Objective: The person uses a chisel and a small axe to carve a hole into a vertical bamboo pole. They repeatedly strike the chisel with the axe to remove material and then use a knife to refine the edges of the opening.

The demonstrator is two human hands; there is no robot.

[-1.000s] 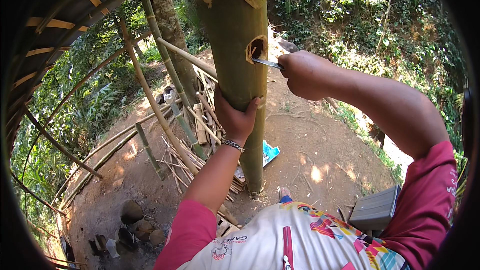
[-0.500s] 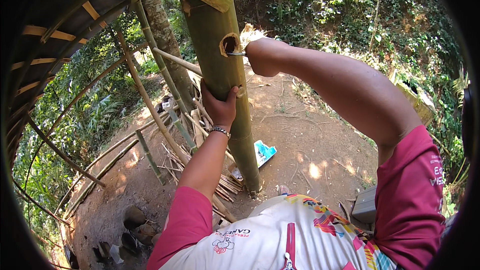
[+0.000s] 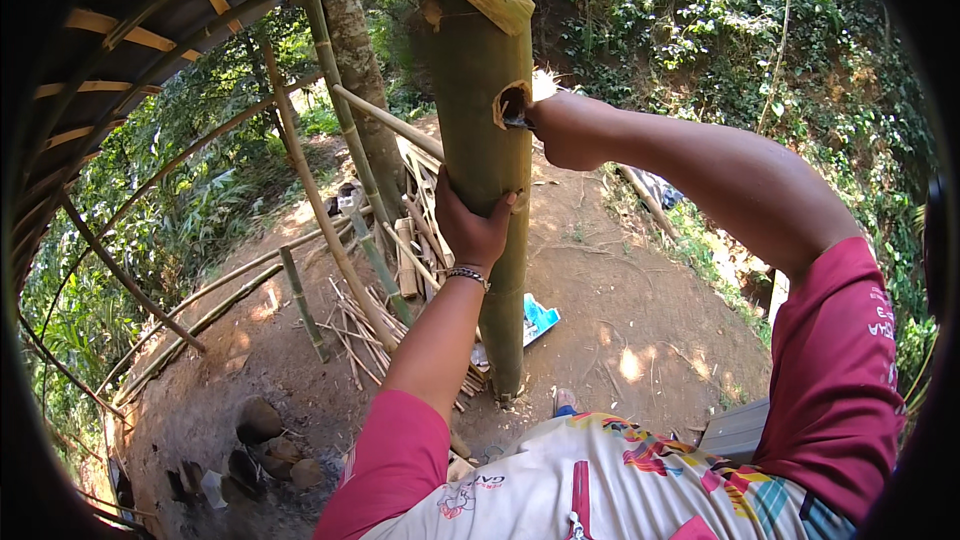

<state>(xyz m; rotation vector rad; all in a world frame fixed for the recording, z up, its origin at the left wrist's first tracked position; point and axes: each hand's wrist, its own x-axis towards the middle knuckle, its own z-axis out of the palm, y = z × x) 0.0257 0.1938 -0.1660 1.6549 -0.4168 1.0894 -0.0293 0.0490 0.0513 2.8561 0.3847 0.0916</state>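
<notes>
Bamboo post (image 3: 480,65) stands at centre, gripped below a rough-edged hole (image 3: 512,102) by the left hand (image 3: 476,232), thumb spread wide. The right hand (image 3: 573,130), right of the post, is closed around a knife (image 3: 517,123), its blade at the hole's lower edge; cut sticks (image 3: 352,342) lie on the ground (image 3: 640,290) to the left.

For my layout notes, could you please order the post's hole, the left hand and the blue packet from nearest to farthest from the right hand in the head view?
1. Hole, left of the right hand
2. Left hand, lower on the post
3. Blue packet, on the ground
</notes>
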